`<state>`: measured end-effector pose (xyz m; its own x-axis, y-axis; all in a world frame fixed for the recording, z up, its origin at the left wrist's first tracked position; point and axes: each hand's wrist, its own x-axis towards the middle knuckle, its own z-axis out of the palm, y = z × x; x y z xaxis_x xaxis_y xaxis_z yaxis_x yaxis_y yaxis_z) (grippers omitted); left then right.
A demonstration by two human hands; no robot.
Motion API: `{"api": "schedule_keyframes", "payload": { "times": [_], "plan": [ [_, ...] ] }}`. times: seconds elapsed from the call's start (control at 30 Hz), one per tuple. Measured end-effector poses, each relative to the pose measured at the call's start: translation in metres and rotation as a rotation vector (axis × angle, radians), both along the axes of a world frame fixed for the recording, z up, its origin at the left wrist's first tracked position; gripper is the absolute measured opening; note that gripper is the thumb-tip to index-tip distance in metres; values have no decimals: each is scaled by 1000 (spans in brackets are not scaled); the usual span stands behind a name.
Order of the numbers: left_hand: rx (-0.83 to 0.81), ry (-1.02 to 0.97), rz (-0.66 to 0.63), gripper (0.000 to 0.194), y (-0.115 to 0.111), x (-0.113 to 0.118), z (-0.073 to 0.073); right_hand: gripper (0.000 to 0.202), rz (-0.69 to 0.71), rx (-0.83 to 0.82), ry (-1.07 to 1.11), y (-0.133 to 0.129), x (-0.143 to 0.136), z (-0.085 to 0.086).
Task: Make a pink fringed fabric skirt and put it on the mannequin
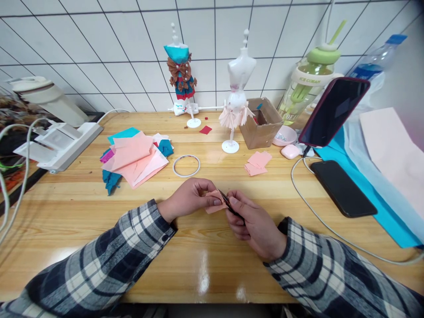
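My left hand (194,198) is closed, pinching a small folded piece of pink crepe paper (213,207) between thumb and fingers above the table. My right hand (253,221) is wrapped round black scissors (229,205), whose handles are mostly hidden by the fingers. The blades point up and left and meet the paper's right side. Beyond the hands stands a white mini dress form (241,73) with a pleated pink paper skirt (236,115). Small cut pink pieces (258,163) lie to its front right, and a white ring (186,166) lies nearer my left hand.
At left lies a pile of coloured paper (132,154); a second, dressed form (179,75) stands behind. A cardboard box (265,132), pink dish (285,136), green-lidded bottle (303,84), propped phone (334,112), black phone (344,187), cable and blue sheets (380,203) occupy the right.
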<state>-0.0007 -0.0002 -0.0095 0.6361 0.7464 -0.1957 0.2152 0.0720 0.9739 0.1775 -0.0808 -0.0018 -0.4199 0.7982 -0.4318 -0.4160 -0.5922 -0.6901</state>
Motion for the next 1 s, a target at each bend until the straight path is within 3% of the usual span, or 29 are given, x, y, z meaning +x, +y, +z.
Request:
{"api": "schedule_keyframes", "payload": {
  "times": [0.33, 0.5, 0.6, 0.73, 0.87, 1.0],
  "plan": [
    [25, 16, -14, 20, 0, 0, 1, 28, -15, 26, -44, -1, -1, 1],
    [186, 112, -65, 16, -1, 2, 0, 28, -42, 54, -47, 0, 0, 4],
    [145, 105, -31, 19, -2, 3, 2, 25, -57, 90, -108, 4, 5, 2],
    [93, 112, 18, 22, -4, 3, 0, 35, -87, 414, -504, 14, 15, -3],
    [129, 51, 17, 23, -7, 5, -8, 31, 23, 688, -893, 22, 17, -9],
    [339, 163, 10, 23, -8, 7, -10, 10, -16, 819, -1026, 26, 14, -17]
  ]
}}
